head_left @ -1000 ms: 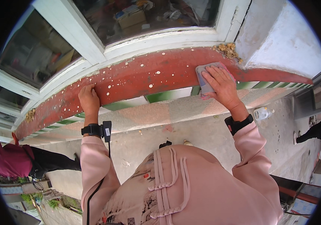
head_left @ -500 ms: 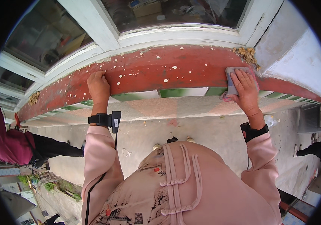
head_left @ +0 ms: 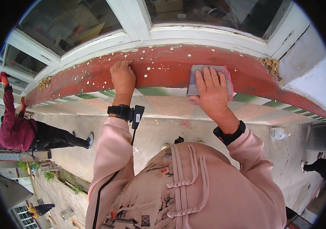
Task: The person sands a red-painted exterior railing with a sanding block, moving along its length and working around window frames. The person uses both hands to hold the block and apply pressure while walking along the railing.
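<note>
While right grip (head_left: pixel 212 93) lies spread, half-hiding grey cloth (head_left: pixel 194 78) | left grip (head_left: pixel 123 79): fingertips hidden, can't tell if closed

White-framed window (head_left: pixel 138 23): stood ahead of you, a cardboard box (head_left: pixel 168 5) behind its glass. Clear plastic jug (head_left: pixel 278 133): rested to your right on the concrete ground (head_left: pixel 71 164), toward the ground's upper right corner. Person in maroon top and black trousers (head_left: pixel 18 133): stood to your left. Green plants (head_left: pixel 49 175): grew beyond the ground's lower left edge.

Soft, even daylight, dim window glass (head_left: pixel 69 24), strong fisheye bending toward black edges.
</note>
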The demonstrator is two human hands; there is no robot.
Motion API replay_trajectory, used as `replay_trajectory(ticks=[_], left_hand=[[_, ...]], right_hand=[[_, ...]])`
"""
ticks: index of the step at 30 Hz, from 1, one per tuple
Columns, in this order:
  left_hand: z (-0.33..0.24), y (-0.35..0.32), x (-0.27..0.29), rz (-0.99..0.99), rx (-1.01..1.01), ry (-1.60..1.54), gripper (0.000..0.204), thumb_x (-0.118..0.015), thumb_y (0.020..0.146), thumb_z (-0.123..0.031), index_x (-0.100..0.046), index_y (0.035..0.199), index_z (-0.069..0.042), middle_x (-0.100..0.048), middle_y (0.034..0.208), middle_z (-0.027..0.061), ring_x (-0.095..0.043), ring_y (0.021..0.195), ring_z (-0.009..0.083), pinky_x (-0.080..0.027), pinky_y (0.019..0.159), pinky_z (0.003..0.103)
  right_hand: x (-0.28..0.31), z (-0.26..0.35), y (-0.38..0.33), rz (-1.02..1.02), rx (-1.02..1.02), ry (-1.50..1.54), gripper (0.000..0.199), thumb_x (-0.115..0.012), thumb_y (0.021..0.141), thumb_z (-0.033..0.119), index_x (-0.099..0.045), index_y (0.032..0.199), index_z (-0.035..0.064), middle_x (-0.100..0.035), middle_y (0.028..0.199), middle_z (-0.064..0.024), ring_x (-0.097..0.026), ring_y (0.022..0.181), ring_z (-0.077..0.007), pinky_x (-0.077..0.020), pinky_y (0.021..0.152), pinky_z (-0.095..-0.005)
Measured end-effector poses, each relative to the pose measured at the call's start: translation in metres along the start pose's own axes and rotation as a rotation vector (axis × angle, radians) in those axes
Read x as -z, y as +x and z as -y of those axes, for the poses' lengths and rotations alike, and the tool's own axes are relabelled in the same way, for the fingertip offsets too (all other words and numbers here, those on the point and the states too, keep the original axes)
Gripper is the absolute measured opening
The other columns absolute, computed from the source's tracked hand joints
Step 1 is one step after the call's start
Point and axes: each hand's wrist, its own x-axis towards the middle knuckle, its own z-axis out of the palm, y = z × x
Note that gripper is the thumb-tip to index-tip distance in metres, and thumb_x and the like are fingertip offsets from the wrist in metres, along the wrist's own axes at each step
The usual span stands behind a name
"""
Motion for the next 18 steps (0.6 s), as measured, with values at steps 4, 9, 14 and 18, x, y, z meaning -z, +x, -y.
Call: replay_trajectory(ticks=[4, 9, 14, 18], left_hand=[[-0.001, 0.000, 0.001, -0.026, -0.021, -0.033, 0.017, -0.058, 0.083, -0.008, -0.070, 0.095, -0.012, -0.062, 0.103, 0.0112, -0.054, 0.103, 0.0353, -0.047, 0.089, 0.043], [-0.005, -0.002, 0.001, -0.032, -0.005, -0.057, 0.017, -0.059, 0.082, -0.008, -0.070, 0.094, -0.011, -0.063, 0.102, 0.0112, -0.054, 0.103, 0.0356, -0.046, 0.089, 0.043], [-0.001, 0.001, 0.004, -0.043, -0.028, -0.151, 0.016, -0.058, 0.082, -0.006, -0.069, 0.093, -0.009, -0.065, 0.099, 0.0114, -0.056, 0.101, 0.0336, -0.045, 0.089, 0.042], [0.007, 0.005, 0.010, -0.027, -0.015, -0.289, 0.016, -0.057, 0.081, -0.004, -0.068, 0.092, -0.007, -0.066, 0.098, 0.0119, -0.058, 0.099, 0.0320, -0.043, 0.090, 0.042]], right_hand=[[-0.018, 0.043, 0.021, -0.030, 0.022, -0.034, 0.087, -0.083, 0.055, 0.039, -0.051, 0.127, -0.0003, -0.052, 0.128, -0.0234, -0.048, 0.121, -0.0382, -0.0325, 0.103, -0.0550], [-0.038, 0.088, 0.048, -0.021, 0.065, -0.073, 0.082, -0.078, 0.062, 0.040, -0.052, 0.127, -0.0019, -0.053, 0.125, -0.0246, -0.048, 0.119, -0.0397, -0.0327, 0.101, -0.0558], [-0.057, 0.132, 0.076, -0.064, 0.088, -0.063, 0.070, -0.072, 0.069, 0.035, -0.054, 0.123, -0.0048, -0.054, 0.123, -0.0265, -0.049, 0.117, -0.0411, -0.0325, 0.101, -0.0560], [-0.061, 0.147, 0.084, -0.089, 0.086, -0.006, 0.052, -0.058, 0.079, 0.026, -0.058, 0.120, -0.0058, -0.055, 0.120, -0.0292, -0.049, 0.116, -0.0436, -0.0321, 0.101, -0.0581]])
